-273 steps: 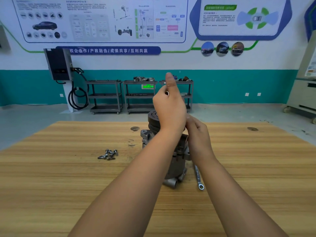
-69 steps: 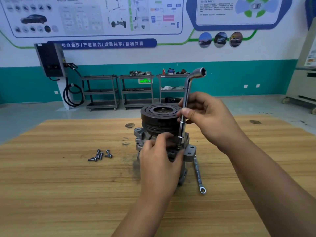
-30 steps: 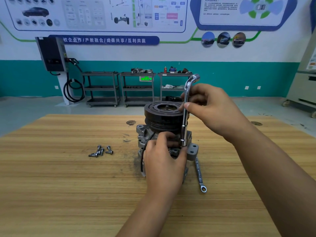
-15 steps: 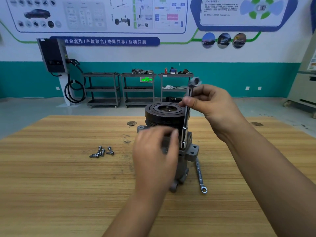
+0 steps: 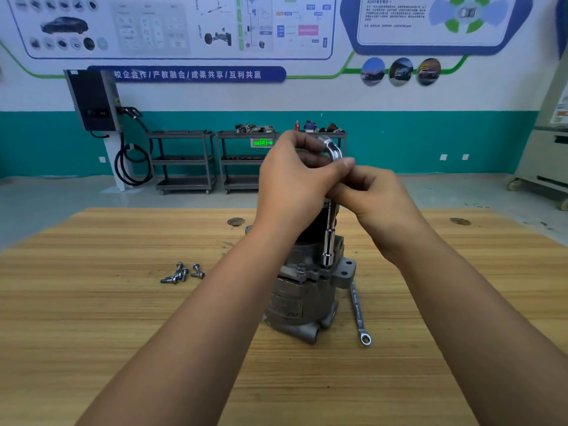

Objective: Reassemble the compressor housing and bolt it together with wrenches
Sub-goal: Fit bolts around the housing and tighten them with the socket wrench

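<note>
Pale wood-plank worktop point(image 5: 92, 333): grey metal compressor housing point(image 5: 295, 299), loose steel bolts point(image 5: 181, 273), flat ring spanner point(image 5: 358, 312). Left hand point(image 5: 295, 186) and right hand point(image 5: 379, 196): each grip curled round chrome L-shaped socket wrench point(image 5: 330, 241). Teal-banded wall point(image 5: 430, 139), grey trolleys point(image 5: 184, 161) behind

I see the left hand point(image 5: 295, 186) gripping the bent top of the chrome L-shaped socket wrench point(image 5: 330, 241), the right hand point(image 5: 378, 195) holding its shaft just below. The wrench stands upright on the grey metal compressor housing point(image 5: 295, 296); a flat silver spanner point(image 5: 358, 312) lies right, loose steel bolts point(image 5: 183, 273) left.

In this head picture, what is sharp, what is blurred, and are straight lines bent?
Head view: the socket wrench and compressor are sharp; the wall posters look soft; the cabinet at the right edge leans, wide-angle distortion; light is even.
</note>
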Demonstrator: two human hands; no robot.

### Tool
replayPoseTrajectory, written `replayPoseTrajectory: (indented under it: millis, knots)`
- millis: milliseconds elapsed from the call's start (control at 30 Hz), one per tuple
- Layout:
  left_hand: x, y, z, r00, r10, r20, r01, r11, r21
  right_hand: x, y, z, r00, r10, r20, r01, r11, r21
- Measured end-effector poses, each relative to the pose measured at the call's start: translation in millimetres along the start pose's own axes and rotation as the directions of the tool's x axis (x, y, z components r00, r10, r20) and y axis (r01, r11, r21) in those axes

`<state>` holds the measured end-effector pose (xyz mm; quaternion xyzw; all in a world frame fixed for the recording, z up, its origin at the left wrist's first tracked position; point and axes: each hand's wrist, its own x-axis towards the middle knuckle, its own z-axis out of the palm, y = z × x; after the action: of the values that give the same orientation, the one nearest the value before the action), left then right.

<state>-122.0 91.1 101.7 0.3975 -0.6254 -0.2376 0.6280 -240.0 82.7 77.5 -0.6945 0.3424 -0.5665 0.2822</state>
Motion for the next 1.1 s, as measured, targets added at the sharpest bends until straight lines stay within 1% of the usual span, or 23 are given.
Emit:
replayPoseTrajectory:
  millis: [67,100,133,200,267,333,367,400,500,633,667,700,733,800,867,900,1000,1100]
  knots:
    - [-1.6,-0.9,-4.0,0.998,-0.014,0.053,0.017,0.998,-0.055,-2.6,0.5,-7.5,0.989,0.025,0.148,-0.041,0.993,0.107]
    - [-2.4,-0.8,-6.3,0.995,-0.023,0.093,0.030,0.997,-0.077,-3.4,1.1,-10.3,0.984,0.037,0.177,-0.063,0.987,0.147]
    - [-3.1,-0.5,-8.2,0.991,-0.027,0.131,0.039,0.995,-0.090,-3.3,2.5,-12.2,0.985,0.049,0.166,-0.076,0.984,0.163]
    - [-5.2,1.8,-9.6,0.986,-0.010,0.168,0.022,0.997,-0.069,-3.1,3.7,-11.6,0.994,0.065,0.092,-0.079,0.985,0.151]
    - [-6.3,2.7,-7.3,0.989,0.048,0.143,-0.055,0.997,0.045,-3.2,5.3,-8.3,0.998,0.046,0.034,-0.050,0.993,0.108]
    - [-7.5,2.3,-4.2,0.987,0.120,0.108,-0.139,0.972,0.191,-4.7,6.2,-4.5,1.000,0.010,0.011,-0.011,0.995,0.096]
    - [-7.0,2.2,-3.6,0.987,0.135,0.090,-0.151,0.964,0.217,-5.6,6.4,-3.3,1.000,-0.005,0.006,0.004,0.996,0.092]
    - [-6.0,2.3,-3.6,0.989,0.124,0.084,-0.140,0.968,0.210,-6.3,6.7,-2.9,1.000,-0.016,0.011,0.016,0.998,0.067]
    - [-2.9,2.7,-5.1,0.993,0.021,0.118,-0.037,0.991,0.132,-7.8,6.3,-5.5,0.996,-0.018,0.082,0.020,1.000,-0.016]
    - [-1.9,1.3,-7.0,0.984,-0.089,0.154,0.091,0.996,-0.007,-8.1,5.7,-9.6,0.996,0.018,0.083,-0.018,1.000,-0.011]
    - [-1.7,0.1,-6.9,0.982,-0.108,0.157,0.111,0.994,-0.011,-7.8,5.9,-9.0,0.997,0.027,0.075,-0.027,1.000,-0.009]
    - [-1.4,-0.4,-6.8,0.982,-0.115,0.149,0.112,0.993,0.030,-7.4,6.1,-7.9,0.998,0.040,0.056,-0.040,0.999,-0.003]
    - [-1.8,-0.6,-6.7,0.985,-0.108,0.132,0.094,0.990,0.107,-7.3,6.2,-6.6,0.998,0.056,0.031,-0.056,0.998,0.005]
    - [-5.3,0.0,-6.2,0.995,-0.044,0.085,0.023,0.973,0.231,-7.8,7.4,-4.1,0.997,0.063,-0.035,-0.063,0.998,-0.012]
    - [-8.3,1.1,-5.1,0.998,0.052,0.038,-0.061,0.957,0.285,-9.1,8.9,-0.6,0.994,0.025,-0.108,-0.035,0.994,-0.100]
    - [-8.8,2.0,-4.1,0.997,0.076,0.026,-0.080,0.953,0.292,-9.7,8.9,1.6,0.992,0.009,-0.130,-0.026,0.991,-0.132]
    - [-7.6,4.0,-1.4,0.996,0.087,0.014,-0.088,0.961,0.262,-11.1,6.6,7.0,0.994,0.005,-0.112,-0.021,0.989,-0.144]
    - [-7.3,4.3,-3.0,0.996,0.088,0.001,-0.085,0.962,0.259,-12.5,1.5,3.9,1.000,0.002,-0.013,-0.005,0.985,-0.173]
